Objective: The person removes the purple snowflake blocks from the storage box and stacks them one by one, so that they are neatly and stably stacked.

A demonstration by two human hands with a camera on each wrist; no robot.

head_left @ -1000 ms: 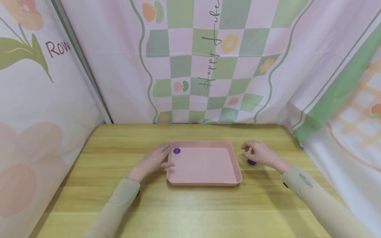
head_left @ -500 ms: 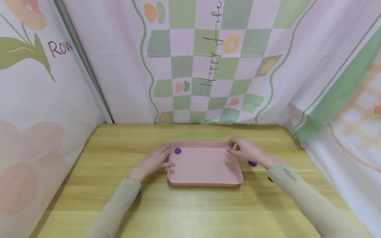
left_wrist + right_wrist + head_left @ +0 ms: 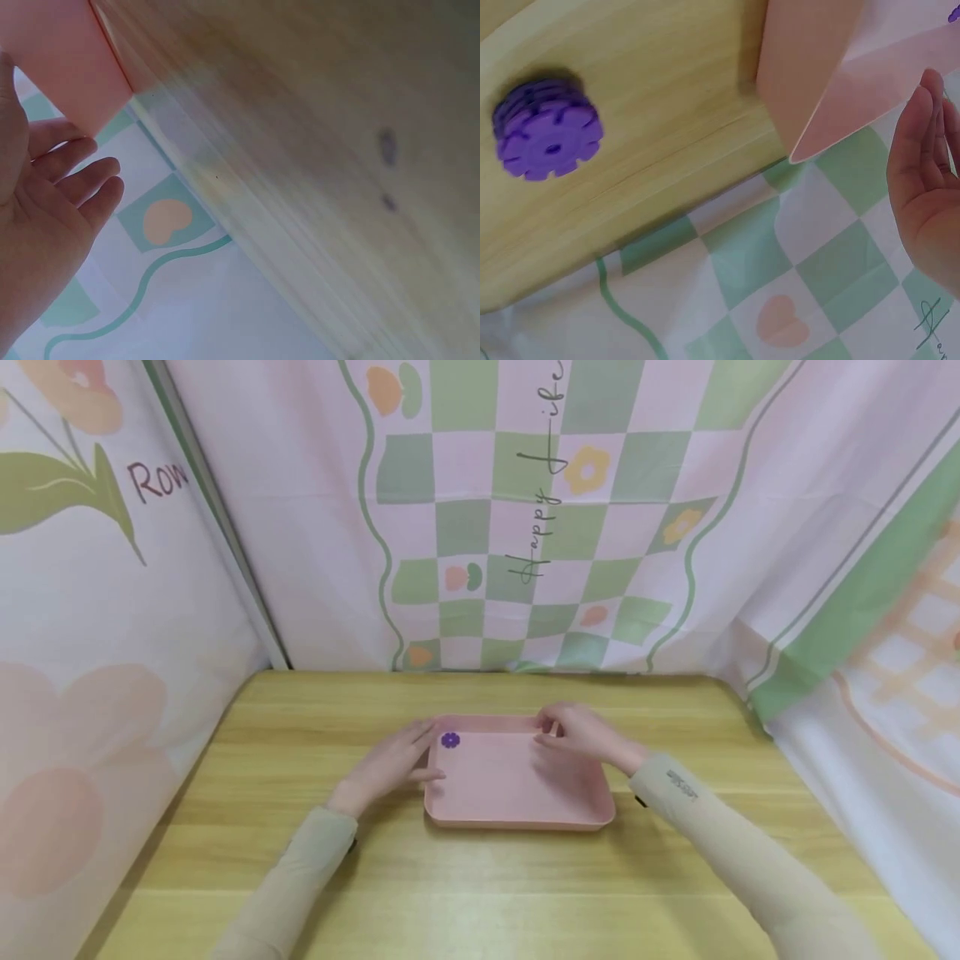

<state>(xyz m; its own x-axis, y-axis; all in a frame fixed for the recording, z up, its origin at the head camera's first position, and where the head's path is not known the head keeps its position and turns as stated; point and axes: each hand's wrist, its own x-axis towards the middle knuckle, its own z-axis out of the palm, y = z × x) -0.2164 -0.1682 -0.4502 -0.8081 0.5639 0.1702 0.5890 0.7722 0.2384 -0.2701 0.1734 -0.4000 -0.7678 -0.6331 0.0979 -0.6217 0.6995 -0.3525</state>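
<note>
A shallow pink tray [image 3: 502,789] lies on the wooden table in the head view. One purple notched disc [image 3: 450,740], flower-like in outline, is in its far left corner. My left hand [image 3: 386,767] rests against the tray's left side, fingers extended and thumb over the rim. Above the tray's far right part is my right hand [image 3: 588,735], thumb and fingers curled into a pinch; just a small dark bit of a purple disc shows between them. A stack of purple notched discs [image 3: 549,135] stands on the table in the right wrist view; the right arm hides it in the head view.
The wooden table [image 3: 360,885] ends at a printed curtain [image 3: 510,527] along the back. More curtains hang at the left [image 3: 90,610] and right [image 3: 847,610]. The tray's low walls rise around its floor.
My right hand has moved left from beside the purple stack, across the tray's right wall, to over the tray. My left hand has stayed at the tray's left side.
</note>
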